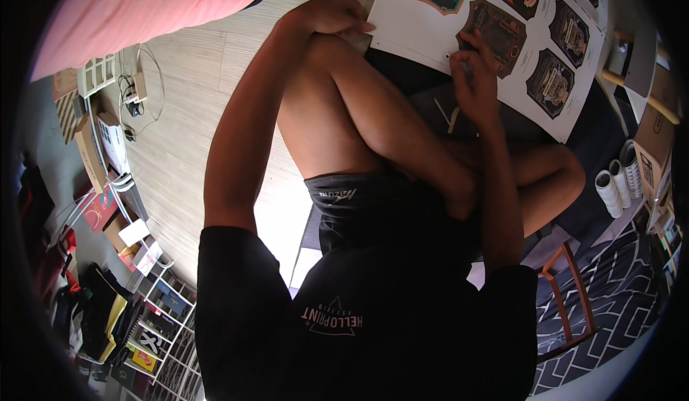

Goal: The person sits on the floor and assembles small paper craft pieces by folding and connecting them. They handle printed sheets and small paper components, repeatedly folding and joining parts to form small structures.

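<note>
A large white printed sheet (pixel 423 39) lies in front of me, bearing several ornate dark badge-shaped labels. One brownish label (pixel 495 35) is under the fingers of my right hand (pixel 476 78). That hand is bent into a pinch, with a tiny pale spot at the thumb tip; what it holds, if anything, is too small to tell. My left hand (pixel 334 13) rests over my raised knee, fingers loosely bent and apart, one fingertip at the sheet's left edge. Thin pale strips (pixel 452 118) lie on the dark surface below the sheet, beside my right wrist.
Pink fabric (pixel 158 13) fills the upper left. Cables (pixel 133 96) lie on the pale floor (pixel 190 100). A white wire rack (pixel 169 322) with boxes stands at left. White rolls (pixel 610 193), a cardboard box (pixel 657 139) and patterned fabric (pixel 617 293) are on the right.
</note>
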Demonstrator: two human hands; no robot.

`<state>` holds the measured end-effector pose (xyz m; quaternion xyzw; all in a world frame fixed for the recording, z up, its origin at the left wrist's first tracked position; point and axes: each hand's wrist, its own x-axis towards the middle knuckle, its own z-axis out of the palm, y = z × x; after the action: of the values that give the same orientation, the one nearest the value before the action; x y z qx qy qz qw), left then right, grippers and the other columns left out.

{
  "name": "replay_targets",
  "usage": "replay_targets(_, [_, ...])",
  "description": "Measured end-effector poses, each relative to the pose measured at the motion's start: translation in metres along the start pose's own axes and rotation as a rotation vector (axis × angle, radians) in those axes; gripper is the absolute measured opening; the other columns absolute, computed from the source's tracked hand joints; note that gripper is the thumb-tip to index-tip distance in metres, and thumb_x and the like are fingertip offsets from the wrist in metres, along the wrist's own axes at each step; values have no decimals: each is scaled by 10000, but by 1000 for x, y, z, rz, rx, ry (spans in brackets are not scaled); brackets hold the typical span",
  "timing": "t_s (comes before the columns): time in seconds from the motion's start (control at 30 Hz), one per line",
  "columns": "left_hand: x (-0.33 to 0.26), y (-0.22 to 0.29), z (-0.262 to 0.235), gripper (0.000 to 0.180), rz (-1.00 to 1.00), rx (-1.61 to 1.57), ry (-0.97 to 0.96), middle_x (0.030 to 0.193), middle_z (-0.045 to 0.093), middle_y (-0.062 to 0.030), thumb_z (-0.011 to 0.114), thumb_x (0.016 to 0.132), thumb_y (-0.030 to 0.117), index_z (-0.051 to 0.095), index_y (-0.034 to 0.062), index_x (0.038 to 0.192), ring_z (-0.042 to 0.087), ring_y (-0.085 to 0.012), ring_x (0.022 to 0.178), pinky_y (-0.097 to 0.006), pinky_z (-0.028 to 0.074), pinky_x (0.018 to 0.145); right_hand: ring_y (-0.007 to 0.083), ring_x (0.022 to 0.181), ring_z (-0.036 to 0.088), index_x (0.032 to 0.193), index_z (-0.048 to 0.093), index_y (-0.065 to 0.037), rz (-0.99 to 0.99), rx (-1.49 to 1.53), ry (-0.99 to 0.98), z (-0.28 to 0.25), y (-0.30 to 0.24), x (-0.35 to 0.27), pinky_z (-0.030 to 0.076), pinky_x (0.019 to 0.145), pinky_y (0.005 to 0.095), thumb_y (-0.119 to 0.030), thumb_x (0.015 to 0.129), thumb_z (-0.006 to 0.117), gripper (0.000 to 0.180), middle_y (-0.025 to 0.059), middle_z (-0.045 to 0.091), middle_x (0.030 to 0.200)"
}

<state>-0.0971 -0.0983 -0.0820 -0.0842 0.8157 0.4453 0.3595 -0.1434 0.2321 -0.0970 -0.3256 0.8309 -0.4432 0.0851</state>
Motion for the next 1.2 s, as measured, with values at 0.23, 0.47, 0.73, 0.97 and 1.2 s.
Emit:
replay_targets(0.23, [16, 2, 5, 349, -30, 106, -25, 679, 635, -24, 723, 914, 351, 662, 24, 809, 573, -103, 597, -275, 476, 581, 311, 1342, 476, 984, 635, -47, 103, 245, -66, -17, -1, -3, 334, 1117, 422, -71, 924, 641, 66, 131, 594, 1313])
replay_targets(0.47, [19, -13, 4, 332, -17, -83, -86, 670, 614, 11, 730, 923, 354, 649, 55, 804, 549, -71, 617, -252, 455, 589, 85, 1052, 553, 1063, 645, -22, 376, 724, -221, -92, -14, -19, 426, 940, 256, -118, 973, 635, 132, 24, 631, 1160])
replay_targets(0.73, [21, -4, 1, 304, -57, -76, -98, 668, 630, -2, 766, 893, 297, 644, 36, 795, 561, -73, 589, -256, 455, 554, 90, 939, 597, 1097, 646, -16, 453, 688, -76, -194, 19, -62, 473, 862, 247, -114, 977, 625, 156, 4, 656, 1002])
replay_targets(0.97, [7, 3, 5, 338, -117, -147, -25, 656, 637, -22, 807, 856, 285, 631, 15, 757, 582, -90, 600, -266, 455, 540, 108, 900, 611, 1012, 681, -2, 693, 144, -88, -317, 122, -113, 474, 830, 253, -100, 942, 631, 130, 33, 682, 927])
replay_targets(1.2, [12, 94, 49, 338, 97, 469, 827, 742, 676, -137, 837, 786, 308, 668, 26, 864, 654, -274, 636, -352, 518, 611, 82, 847, 592, 966, 699, -9, 763, 249, -320, -298, 137, -104, 464, 799, 234, -159, 923, 651, 164, 15, 684, 885])
